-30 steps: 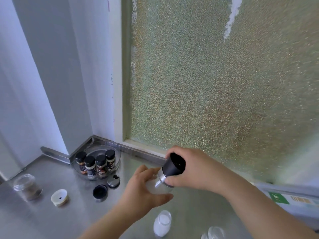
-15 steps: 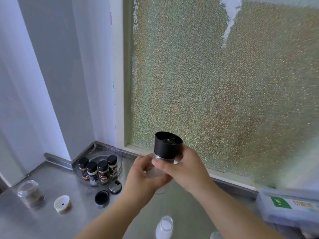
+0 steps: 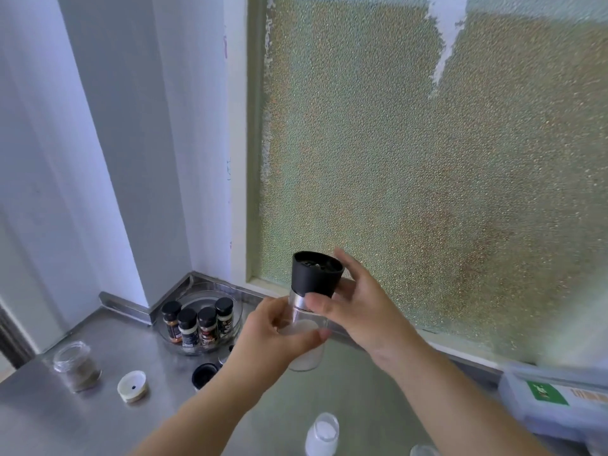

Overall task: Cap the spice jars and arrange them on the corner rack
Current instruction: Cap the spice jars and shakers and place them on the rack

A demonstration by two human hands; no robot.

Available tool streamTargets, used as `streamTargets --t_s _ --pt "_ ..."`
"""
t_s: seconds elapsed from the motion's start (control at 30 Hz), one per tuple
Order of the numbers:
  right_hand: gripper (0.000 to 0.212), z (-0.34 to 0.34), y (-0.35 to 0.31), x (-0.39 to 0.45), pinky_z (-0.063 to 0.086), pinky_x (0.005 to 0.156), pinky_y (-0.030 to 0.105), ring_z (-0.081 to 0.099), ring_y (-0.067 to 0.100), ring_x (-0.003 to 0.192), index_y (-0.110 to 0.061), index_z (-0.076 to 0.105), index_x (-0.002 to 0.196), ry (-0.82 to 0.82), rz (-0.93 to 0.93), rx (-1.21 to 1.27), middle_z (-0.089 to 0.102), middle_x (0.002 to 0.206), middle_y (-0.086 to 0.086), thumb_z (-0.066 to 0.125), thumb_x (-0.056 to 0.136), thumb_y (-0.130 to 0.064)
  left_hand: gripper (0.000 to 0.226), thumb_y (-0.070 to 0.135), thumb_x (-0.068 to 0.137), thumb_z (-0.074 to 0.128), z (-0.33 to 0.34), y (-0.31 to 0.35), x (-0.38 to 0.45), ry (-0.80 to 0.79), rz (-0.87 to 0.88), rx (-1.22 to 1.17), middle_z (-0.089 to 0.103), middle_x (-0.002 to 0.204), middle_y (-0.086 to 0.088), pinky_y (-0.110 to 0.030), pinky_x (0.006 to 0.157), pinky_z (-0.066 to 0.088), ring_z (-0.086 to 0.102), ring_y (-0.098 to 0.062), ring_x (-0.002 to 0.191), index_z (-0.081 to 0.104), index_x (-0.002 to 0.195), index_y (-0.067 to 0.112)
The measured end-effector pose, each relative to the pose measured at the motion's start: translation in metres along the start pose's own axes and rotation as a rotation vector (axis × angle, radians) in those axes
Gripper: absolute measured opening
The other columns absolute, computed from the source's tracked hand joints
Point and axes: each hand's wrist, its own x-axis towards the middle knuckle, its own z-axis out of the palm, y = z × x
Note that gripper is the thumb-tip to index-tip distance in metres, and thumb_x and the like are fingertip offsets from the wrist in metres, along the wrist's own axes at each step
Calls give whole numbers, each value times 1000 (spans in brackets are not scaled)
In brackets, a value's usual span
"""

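Observation:
I hold a clear glass grinder jar [image 3: 304,358] with white grains upright above the counter. My left hand [image 3: 273,337] wraps its glass body. My right hand [image 3: 358,311] pinches its black grinder cap [image 3: 315,278], which sits on the jar's metal collar. The round clear corner rack [image 3: 235,309] sits in the counter's back corner with several black-capped spice jars [image 3: 197,324] in it. An uncapped glass jar of brown spice [image 3: 76,366] stands at the left, a cream lid [image 3: 132,386] beside it. A black lid [image 3: 204,373] lies in front of the rack.
The steel counter [image 3: 65,419] meets a frosted window [image 3: 427,176] behind. An uncapped jar of white powder [image 3: 322,436] stands at the near edge, another glass rim [image 3: 422,450] beside it. A grey box with a green label [image 3: 552,403] sits at the right.
The grinder jar went from tilted and low to upright and higher. My right hand shifted from covering the cap's top to gripping its side.

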Motion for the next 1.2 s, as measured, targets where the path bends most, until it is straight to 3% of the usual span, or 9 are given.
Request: streamTargets --t_s 0.1,0.27,0.43,0.6,0.77,0.9,0.97,1.13,1.2 --pt "71 -9 -7 0 54 83 28 66 12 100 -22 52 122 -200 -51 110 73 102 -2 79 56 -25 60 44 46 83 -8 -3 1 -182 -67 -95 50 80 -9 -27 72 39 49 -15 74 60 89 8" --pt "68 17 -1 1 47 86 21 61 -4 98 -32 53 110 194 -159 -268 68 103 -13 85 51 -44 30 30 55 81 -2 0 -1 67 12 58 48 73 6 -7 54 34 43 5 55 58 71 19" --pt "70 7 -5 5 48 86 22 62 5 104 -20 52 123 -206 -101 15 68 109 -7 81 60 -22 44 31 54 81 -20 -1 -4 -230 -55 -154 57 76 0 -17 69 41 52 -8 71 64 90 12" --pt "60 31 4 10 51 85 31 65 5 90 -29 56 103 151 -144 -267 69 95 -11 84 53 -44 37 41 50 78 -14 -12 2 104 -25 136 61 88 -2 -21 69 42 58 -13 78 62 79 26" --pt "51 17 -8 13 51 92 30 66 9 100 -20 57 114 -309 -37 8 72 102 -5 76 68 -9 32 29 49 80 -34 -9 -2 -146 -140 -199 61 68 7 -14 59 44 55 -8 66 69 79 23" --pt "50 37 3 19 48 86 24 65 0 92 -26 58 104 2 -94 -187 70 98 -9 84 63 -17 25 27 57 82 -32 -14 3 80 -71 43 61 74 8 -15 60 42 56 -8 67 66 76 28" --pt "48 48 10 19 45 76 19 63 -4 82 -28 57 98 79 -84 -187 68 91 -13 86 60 -19 35 38 52 80 -31 -20 5 154 -57 166 65 92 -5 -23 70 46 62 -14 83 65 82 30" --pt "42 33 -3 21 52 76 18 66 6 84 -18 61 102 -294 -100 91 70 85 -5 74 63 -8 49 36 48 83 -45 -21 5 -120 -104 -102 54 83 -19 -37 74 39 49 -21 78 64 88 15" --pt "45 39 4 27 56 79 28 67 13 82 -21 60 99 -173 -115 19 71 83 -3 80 58 -17 56 41 48 83 -41 -23 7 -69 -77 -39 58 95 -26 -41 81 44 56 -27 83 62 92 13"
